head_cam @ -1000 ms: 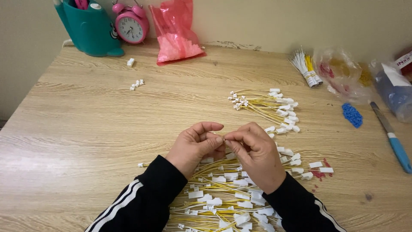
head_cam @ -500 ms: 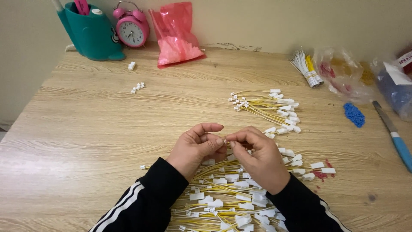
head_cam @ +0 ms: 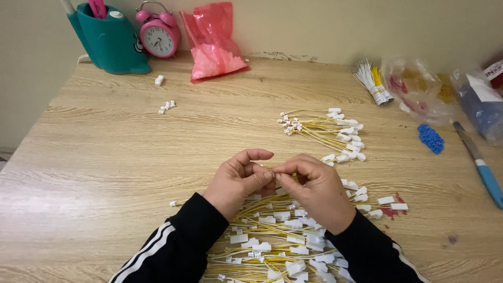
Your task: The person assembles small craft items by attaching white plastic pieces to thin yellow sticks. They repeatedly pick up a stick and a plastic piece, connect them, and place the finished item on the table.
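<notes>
Head: L hand (head_cam: 238, 181) & R hand (head_cam: 314, 191) fingertip-to-fingertip

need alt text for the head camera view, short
Two hands, left hand and right hand, pinch something small together over a pile of yellow wires with white connectors on a wooden table. A pink alarm clock stands behind.

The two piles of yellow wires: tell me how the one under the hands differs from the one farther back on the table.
The near pile is larger and spreads loosely; the far pile is smaller and more gathered. The left hand and right hand work directly over the near pile and partly hide it; the far pile lies untouched and in full view. Both are yellow wires with white connectors on the wooden table.
</notes>
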